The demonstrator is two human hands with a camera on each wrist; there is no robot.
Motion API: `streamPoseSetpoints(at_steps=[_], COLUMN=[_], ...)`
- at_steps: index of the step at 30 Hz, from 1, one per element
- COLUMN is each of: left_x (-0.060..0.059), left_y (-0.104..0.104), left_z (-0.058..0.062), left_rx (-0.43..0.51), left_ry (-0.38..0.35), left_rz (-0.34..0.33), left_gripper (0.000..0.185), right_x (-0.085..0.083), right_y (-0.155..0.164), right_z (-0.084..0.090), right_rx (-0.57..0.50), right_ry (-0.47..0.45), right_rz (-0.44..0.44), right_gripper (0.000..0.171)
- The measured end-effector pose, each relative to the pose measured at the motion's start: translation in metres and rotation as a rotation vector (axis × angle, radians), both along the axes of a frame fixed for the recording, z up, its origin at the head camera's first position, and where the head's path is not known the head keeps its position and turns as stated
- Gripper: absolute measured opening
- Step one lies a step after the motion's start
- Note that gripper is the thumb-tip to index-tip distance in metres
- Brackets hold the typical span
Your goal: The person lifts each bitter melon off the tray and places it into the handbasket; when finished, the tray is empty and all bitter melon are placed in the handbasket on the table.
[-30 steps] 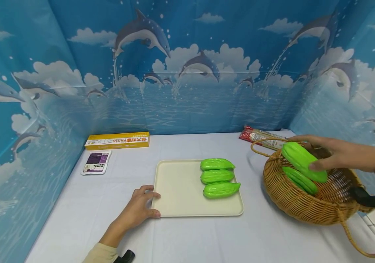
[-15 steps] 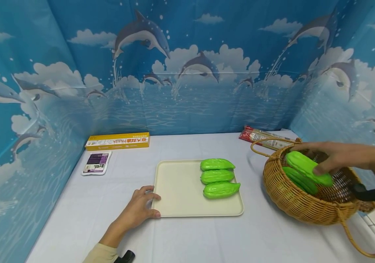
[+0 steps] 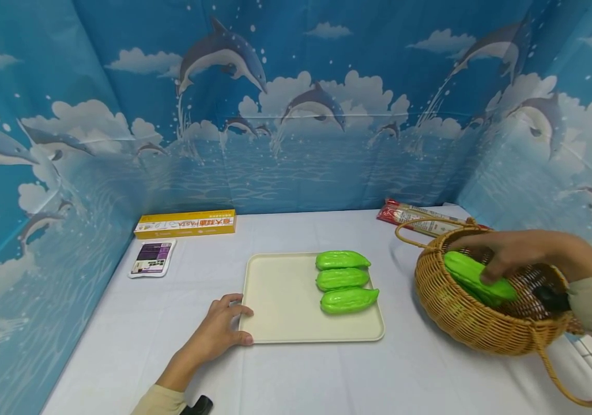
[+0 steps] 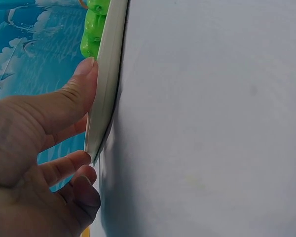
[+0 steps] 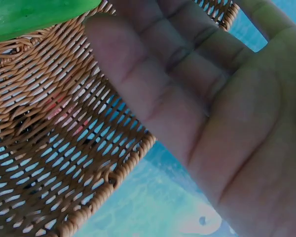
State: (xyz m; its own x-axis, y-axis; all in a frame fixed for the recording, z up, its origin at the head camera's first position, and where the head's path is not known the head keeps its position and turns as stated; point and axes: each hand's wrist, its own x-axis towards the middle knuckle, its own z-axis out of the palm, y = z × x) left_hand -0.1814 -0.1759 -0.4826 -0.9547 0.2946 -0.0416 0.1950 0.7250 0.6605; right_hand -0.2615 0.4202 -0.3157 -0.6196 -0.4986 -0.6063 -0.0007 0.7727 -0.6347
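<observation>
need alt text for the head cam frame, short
A person's right hand holds a green bitter gourd inside a tilted wicker basket at the right of a white table. The left hand rests on the corner of a cream tray that carries three more gourds.

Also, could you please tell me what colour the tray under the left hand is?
The tray is a plain cream, off-white colour, clearest in the head view.

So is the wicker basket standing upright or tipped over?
Tipped. The wicker basket leans with its opening toward the tray, showing the green gourd inside under the right hand.
</observation>
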Motion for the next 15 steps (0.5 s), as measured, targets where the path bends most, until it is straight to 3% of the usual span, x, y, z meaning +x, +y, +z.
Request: streamPoseSetpoints(at_steps=[4,15], left_x=[0.000,0.000], left_y=[-0.001,-0.001], left_z=[0.000,0.000], left_rx=[0.006,0.019], left_ry=[-0.003,-0.004], left_rz=[-0.001,-0.002], left_gripper=[0.051,0.050], right_x=[-0.003,-0.006], right_y=[-0.006,-0.014], right_z=[-0.004,-0.021], right_rx=[-0.022,0.014], right_ry=[-0.069,-0.137], right_rz=[-0.037,-0.083], right_gripper=[0.092,0.103])
